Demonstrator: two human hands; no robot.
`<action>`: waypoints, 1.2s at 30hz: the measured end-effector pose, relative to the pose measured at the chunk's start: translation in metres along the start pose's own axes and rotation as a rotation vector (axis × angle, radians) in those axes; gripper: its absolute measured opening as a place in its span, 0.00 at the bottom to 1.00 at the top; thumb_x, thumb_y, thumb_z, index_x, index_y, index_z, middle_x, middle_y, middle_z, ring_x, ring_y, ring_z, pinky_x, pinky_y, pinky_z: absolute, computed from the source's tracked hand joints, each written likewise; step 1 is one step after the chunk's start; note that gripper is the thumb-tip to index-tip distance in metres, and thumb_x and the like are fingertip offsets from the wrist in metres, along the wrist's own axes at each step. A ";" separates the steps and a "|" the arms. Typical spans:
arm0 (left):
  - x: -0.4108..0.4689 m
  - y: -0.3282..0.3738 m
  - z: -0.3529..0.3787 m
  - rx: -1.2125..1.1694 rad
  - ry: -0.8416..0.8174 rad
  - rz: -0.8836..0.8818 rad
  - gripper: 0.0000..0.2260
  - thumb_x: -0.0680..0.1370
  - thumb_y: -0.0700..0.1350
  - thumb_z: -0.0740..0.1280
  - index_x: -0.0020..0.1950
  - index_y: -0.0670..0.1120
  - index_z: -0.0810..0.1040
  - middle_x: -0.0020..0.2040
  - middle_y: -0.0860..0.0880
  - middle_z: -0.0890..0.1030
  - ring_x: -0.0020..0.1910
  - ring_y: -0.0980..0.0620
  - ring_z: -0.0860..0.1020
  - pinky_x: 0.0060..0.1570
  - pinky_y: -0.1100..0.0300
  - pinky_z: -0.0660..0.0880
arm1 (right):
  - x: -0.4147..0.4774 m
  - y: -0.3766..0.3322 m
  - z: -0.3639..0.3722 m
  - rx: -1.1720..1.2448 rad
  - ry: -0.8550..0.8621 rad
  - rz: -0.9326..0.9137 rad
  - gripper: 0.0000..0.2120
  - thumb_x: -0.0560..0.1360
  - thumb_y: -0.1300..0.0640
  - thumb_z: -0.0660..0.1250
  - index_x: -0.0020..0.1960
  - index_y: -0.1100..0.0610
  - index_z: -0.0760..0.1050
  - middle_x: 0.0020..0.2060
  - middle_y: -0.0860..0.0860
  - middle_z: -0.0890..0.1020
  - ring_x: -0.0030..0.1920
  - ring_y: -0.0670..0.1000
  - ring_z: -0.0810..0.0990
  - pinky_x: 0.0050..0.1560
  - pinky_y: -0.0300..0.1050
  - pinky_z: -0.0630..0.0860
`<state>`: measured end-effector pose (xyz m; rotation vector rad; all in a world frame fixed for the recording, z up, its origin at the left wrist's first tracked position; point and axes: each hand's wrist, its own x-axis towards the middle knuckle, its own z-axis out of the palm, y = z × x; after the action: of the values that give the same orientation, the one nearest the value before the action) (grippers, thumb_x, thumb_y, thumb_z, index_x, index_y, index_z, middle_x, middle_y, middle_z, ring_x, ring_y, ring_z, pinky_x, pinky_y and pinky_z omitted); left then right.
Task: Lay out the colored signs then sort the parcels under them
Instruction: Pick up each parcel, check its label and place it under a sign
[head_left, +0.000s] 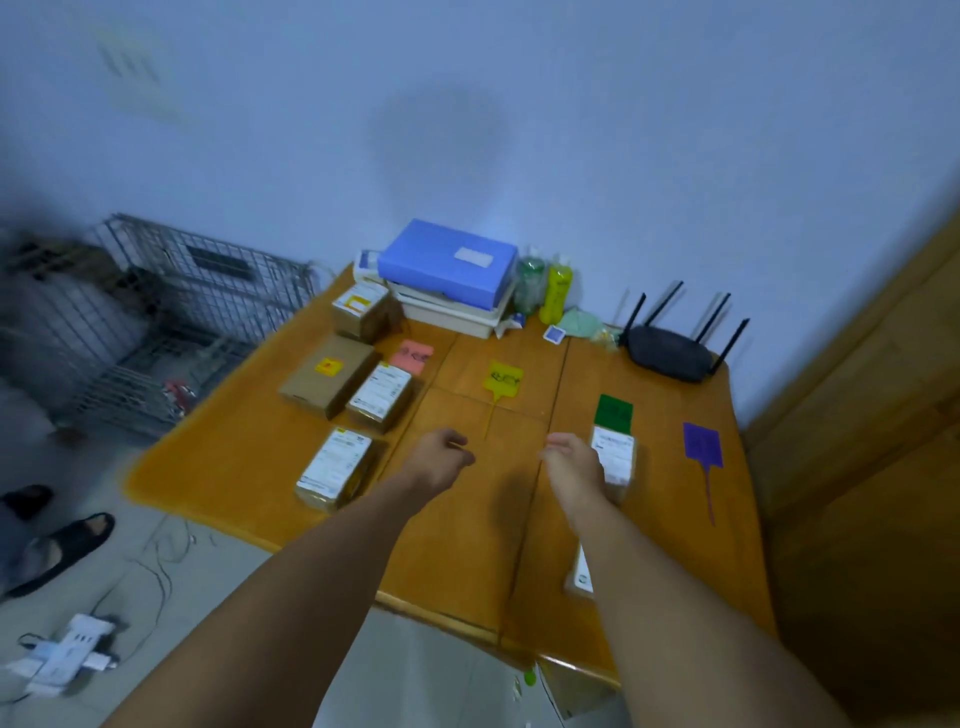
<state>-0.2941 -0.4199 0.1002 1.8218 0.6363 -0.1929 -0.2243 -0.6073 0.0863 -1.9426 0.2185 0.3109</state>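
Four coloured signs lie across the wooden table (457, 545): a pink sign (412, 355), a yellow sign (502, 380) with a long stem, a green sign (614, 412) and a purple sign (702, 445). Several brown parcels with white labels sit at the left near the pink sign, among them a flat parcel (327, 375), a labelled parcel (380, 396) and a nearer parcel (335, 467). One parcel (618, 457) lies just below the green sign. My left hand (441, 457) hovers loosely curled and empty over the table's middle. My right hand (571, 462) hovers beside the green sign's parcel, fingers curled, holding nothing.
A blue box (447, 262) on white trays, two bottles (556, 286) and a black router (670, 348) line the back edge. Another small box (582, 571) shows under my right forearm. A wire cage (171, 312) stands left of the table. Slippers and cables lie on the floor.
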 end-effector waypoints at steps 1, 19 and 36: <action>-0.003 0.005 -0.021 -0.001 0.035 0.016 0.14 0.79 0.45 0.70 0.64 0.44 0.77 0.56 0.40 0.81 0.55 0.41 0.81 0.56 0.41 0.80 | -0.005 -0.015 0.011 0.000 -0.010 -0.015 0.12 0.75 0.61 0.67 0.57 0.50 0.78 0.53 0.48 0.82 0.52 0.51 0.79 0.51 0.44 0.73; -0.005 0.020 -0.253 -0.027 0.184 0.178 0.12 0.82 0.41 0.66 0.65 0.42 0.77 0.58 0.42 0.80 0.58 0.40 0.80 0.58 0.43 0.80 | -0.040 -0.161 0.169 -0.006 -0.065 -0.160 0.12 0.76 0.59 0.67 0.58 0.50 0.77 0.52 0.47 0.81 0.49 0.48 0.78 0.44 0.43 0.71; 0.180 0.058 -0.373 0.039 0.168 0.187 0.16 0.81 0.45 0.68 0.68 0.43 0.77 0.62 0.43 0.79 0.61 0.43 0.78 0.63 0.43 0.77 | 0.074 -0.253 0.312 0.070 -0.057 -0.073 0.19 0.77 0.57 0.68 0.68 0.51 0.76 0.60 0.50 0.80 0.55 0.50 0.76 0.41 0.41 0.71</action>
<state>-0.1803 -0.0301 0.1997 1.9370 0.5770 0.0734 -0.1151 -0.2231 0.1714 -1.8657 0.1191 0.3055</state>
